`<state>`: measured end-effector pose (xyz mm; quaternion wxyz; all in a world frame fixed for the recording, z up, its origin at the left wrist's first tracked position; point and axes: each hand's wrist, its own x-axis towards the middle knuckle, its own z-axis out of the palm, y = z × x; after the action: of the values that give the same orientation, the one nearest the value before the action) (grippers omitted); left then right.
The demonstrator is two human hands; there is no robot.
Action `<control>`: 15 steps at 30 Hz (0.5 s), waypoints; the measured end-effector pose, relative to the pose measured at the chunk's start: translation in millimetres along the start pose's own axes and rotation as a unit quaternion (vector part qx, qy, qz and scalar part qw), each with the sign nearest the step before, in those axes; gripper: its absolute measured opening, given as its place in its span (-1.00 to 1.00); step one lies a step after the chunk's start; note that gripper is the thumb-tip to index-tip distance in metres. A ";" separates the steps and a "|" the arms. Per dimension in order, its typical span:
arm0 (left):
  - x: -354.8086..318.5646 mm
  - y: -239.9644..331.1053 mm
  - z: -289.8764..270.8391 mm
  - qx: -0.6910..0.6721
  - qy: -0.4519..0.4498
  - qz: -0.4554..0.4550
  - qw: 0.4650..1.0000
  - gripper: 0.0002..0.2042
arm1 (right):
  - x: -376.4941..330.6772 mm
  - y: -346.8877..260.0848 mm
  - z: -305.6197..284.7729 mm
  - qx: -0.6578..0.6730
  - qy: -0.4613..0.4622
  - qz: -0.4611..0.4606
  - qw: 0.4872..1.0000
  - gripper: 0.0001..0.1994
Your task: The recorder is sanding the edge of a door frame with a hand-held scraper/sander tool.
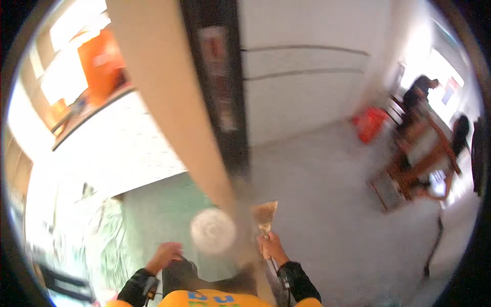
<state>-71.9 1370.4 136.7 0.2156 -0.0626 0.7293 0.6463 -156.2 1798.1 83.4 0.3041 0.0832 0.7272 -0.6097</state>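
My right hand [274,249] is closed round the handle of a putty knife [265,215]. The blade flares toward its far end, brownish and shiny, and points away from me. My left hand [165,256] is by my left knee, its fingers blurred; whether they grip anything cannot be made out. A round white object [213,231], like a bucket or lid seen from above, is on the green floor [163,204] between and beyond my hands. Just past the blade, the tan edge of a wall or door frame [169,97] comes down to the floor.
A dark upright panel [219,87] adjoins the tan edge. Grey floor [312,189] stretches rightward to a wooden chair-like frame [419,163], a red bag or bin [371,124] and a person in dark clothes [420,91]. At left are a white counter [123,143] and crumpled pale sheeting [110,235].
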 end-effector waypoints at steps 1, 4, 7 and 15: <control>1.4 13.4 27.5 -0.180 -0.024 -0.018 0.983 -0.72 | 2.0 -35.4 13.8 -0.015 -0.033 -0.004 0.999 -0.79; 23.7 44.5 97.2 -0.236 -0.121 -0.067 0.962 -0.59 | 7.0 -93.9 65.1 -0.162 -0.118 -0.296 0.934 -0.71; 44.4 60.2 125.1 -0.285 -0.148 -0.069 0.944 -0.44 | 19.4 -103.5 111.0 -0.193 -0.212 -0.557 0.780 -0.69; 36.3 114.1 85.3 -0.366 0.004 0.092 0.926 -0.72 | 23.9 -191.5 126.8 -0.274 -0.408 -0.477 0.728 -0.58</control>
<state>-126.8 1477.8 220.7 0.1137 -0.0724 0.4453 0.8852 -226.3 1626.8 221.5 0.2503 -0.6186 0.6125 -0.4238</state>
